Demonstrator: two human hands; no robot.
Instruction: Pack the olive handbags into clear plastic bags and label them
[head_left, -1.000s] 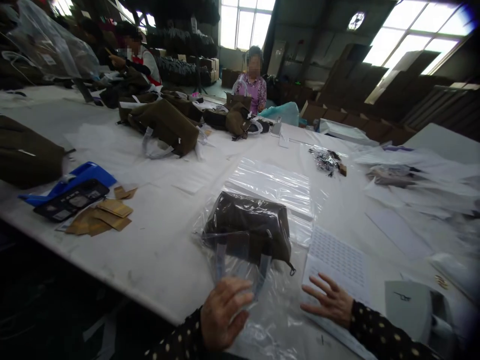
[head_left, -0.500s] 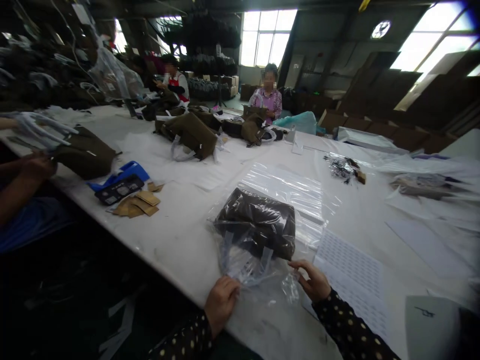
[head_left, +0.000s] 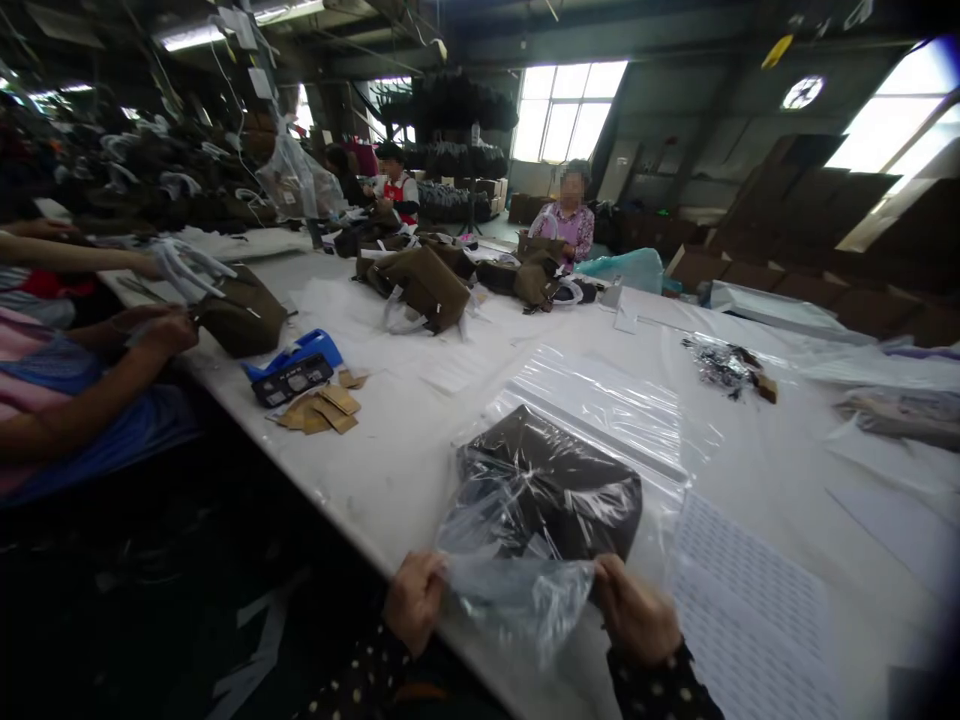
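The left hand [head_left: 415, 603] is pinching one side of the clear sleeve [head_left: 517, 598], fingers closed on the plastic; the right hand [head_left: 639, 612] is gripping the other, fingers closed too, and film is stretching between them! The dark bag [head_left: 555, 485] is sitting inside, on the worktop [head_left: 390, 470] just beyond both hands. A printed sheet [head_left: 750, 610] is lying beside the right hand.

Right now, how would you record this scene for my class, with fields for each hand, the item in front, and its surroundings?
Left hand: pinches the near edge of the clear plastic bag
Right hand: pinches the same edge, farther right
Item: dark brown handbag, inside the plastic
Beyond it: flat clear plastic sheets
Right of it: printed paper
Farther left: tan cards
Surface: white table
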